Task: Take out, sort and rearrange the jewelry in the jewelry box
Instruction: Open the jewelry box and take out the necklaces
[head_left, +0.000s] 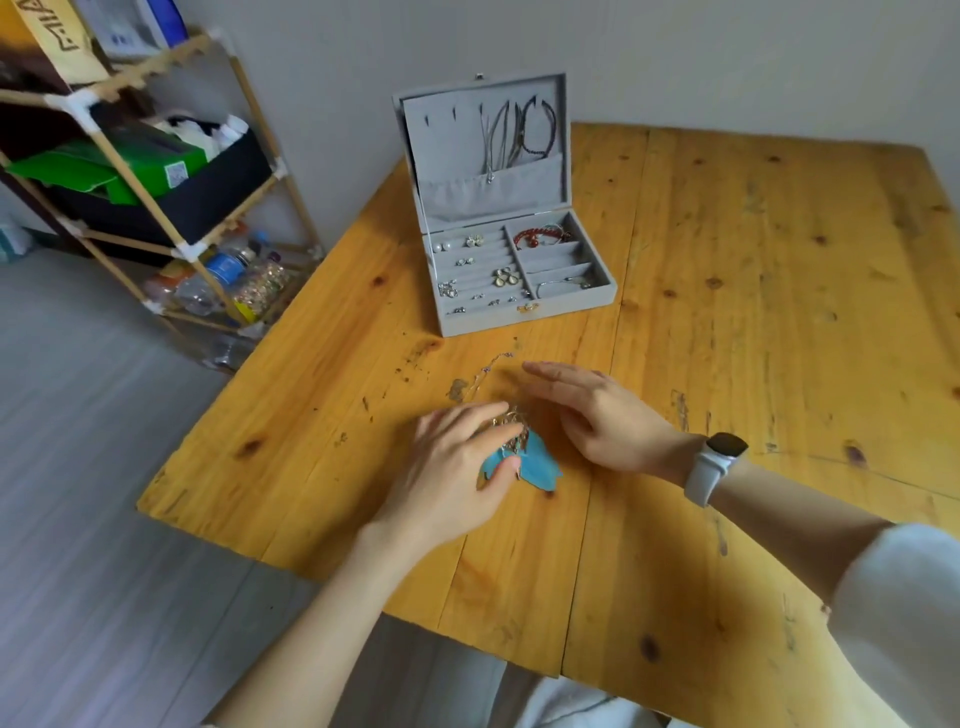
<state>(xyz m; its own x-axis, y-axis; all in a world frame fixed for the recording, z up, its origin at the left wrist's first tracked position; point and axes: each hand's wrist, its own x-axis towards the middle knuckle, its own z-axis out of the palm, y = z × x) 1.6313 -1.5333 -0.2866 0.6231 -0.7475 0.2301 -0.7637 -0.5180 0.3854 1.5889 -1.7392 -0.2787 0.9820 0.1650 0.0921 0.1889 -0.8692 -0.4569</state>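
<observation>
I am sitting at the wooden worktop (727, 312) with the grey jewelry box (511, 260) standing open well beyond my hands, its lid upright with necklaces hanging inside it. Earrings are sitting in the ring rolls on the left, and a red bracelet (543, 236) is lying in the back right compartment. My left hand (457, 457) is resting on a small heap of gold-coloured jewelry (511, 423) lying on top of a blue piece (537, 462) just in front of me, its fingers (498, 431) loosely curled over the heap and touching it; I cannot tell whether they are pinching anything. My right hand (597, 410) is hovering just beside the heap, fingers straight and together, holding nothing. A thin chain (491, 364) is trailing from the heap towards the box. I judge I am sorting what is already out, and next I will need to tease one piece free without snagging the chain.
</observation>
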